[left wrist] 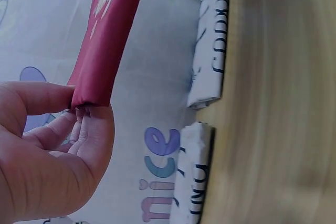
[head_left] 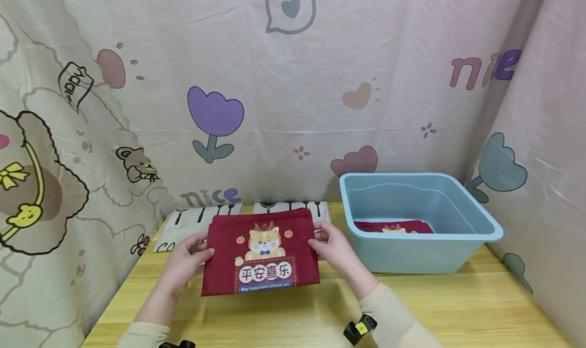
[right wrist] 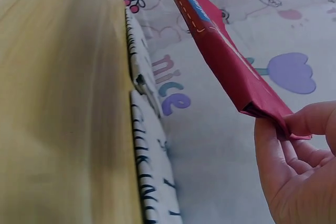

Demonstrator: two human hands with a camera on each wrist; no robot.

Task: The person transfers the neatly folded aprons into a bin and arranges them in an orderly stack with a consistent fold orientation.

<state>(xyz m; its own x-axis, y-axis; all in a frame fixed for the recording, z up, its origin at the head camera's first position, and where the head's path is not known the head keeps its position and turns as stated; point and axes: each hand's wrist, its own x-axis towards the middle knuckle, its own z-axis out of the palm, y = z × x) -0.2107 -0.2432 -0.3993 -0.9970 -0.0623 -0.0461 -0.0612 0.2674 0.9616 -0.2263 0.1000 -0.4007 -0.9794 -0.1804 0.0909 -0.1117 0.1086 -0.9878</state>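
A folded dark-red cloth (head_left: 261,231) printed with a cartoon dog, white Chinese characters and "May happiness around you" is held up over the wooden table, its printed face toward me. My left hand (head_left: 185,261) pinches its left edge, thumb in front and fingers behind. On the opposite edge, my right hand (head_left: 336,246) pinches it the same way. In the right wrist view the folded layers of the red cloth (right wrist: 236,72) show at its end, beside the right thumb. The left wrist view shows the cloth's other end (left wrist: 100,77) between thumb and fingers.
At the right stands a light blue plastic tub (head_left: 421,256) with another red printed cloth (head_left: 389,228) inside. Two folded white cloths with black lettering, a left one (head_left: 192,221) and a right one (head_left: 293,207), lie at the table's back edge, before a patterned curtain (head_left: 293,93).
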